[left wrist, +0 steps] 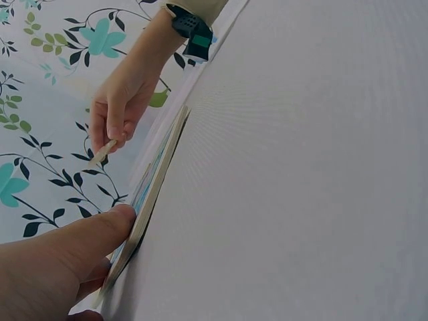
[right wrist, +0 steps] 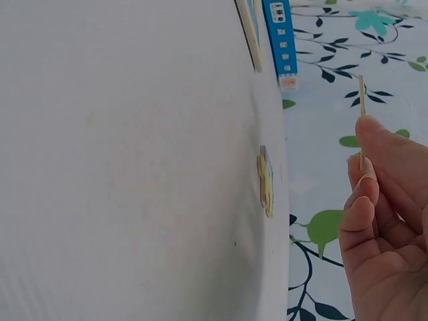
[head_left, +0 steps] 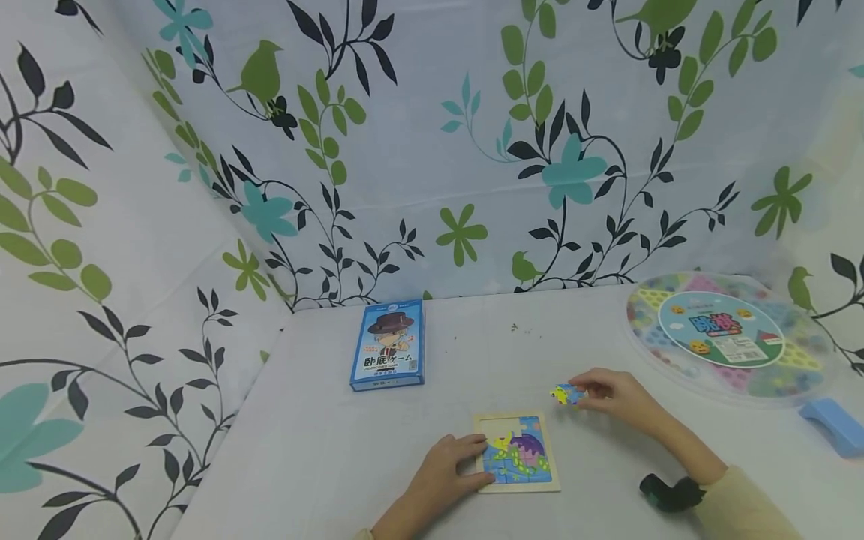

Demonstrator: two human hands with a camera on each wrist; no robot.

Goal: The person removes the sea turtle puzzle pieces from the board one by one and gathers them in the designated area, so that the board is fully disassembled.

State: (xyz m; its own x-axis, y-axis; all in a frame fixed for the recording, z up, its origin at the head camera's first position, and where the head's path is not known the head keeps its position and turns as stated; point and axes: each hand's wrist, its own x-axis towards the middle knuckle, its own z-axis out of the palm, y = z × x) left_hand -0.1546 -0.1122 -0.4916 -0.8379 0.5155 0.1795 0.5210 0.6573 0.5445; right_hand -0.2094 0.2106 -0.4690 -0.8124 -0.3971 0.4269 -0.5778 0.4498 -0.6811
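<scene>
A wooden-framed jigsaw puzzle (head_left: 529, 448) with a colourful cartoon picture lies flat on the table, bare wood showing in its upper left part. My left hand (head_left: 448, 469) holds its left side, thumb near the lower corner and fingers higher up the frame; the left wrist view shows the thumb (left wrist: 114, 227) on the board's edge. To the right of the puzzle, my right hand (head_left: 617, 399) pinches a thin puzzle piece (right wrist: 362, 100) between thumb and fingers, above the table. Below it, the right wrist view shows yellow-and-blue puzzle piece material (right wrist: 265, 180) on the table; whether one piece or several, I cannot tell.
A blue game box (head_left: 388, 345) lies behind the puzzle to the left. At the back right is a round, clear-covered board game set (head_left: 729, 337), with a light blue object (head_left: 833, 426) near it. Patterned cloth (head_left: 432, 150) hangs behind the white table.
</scene>
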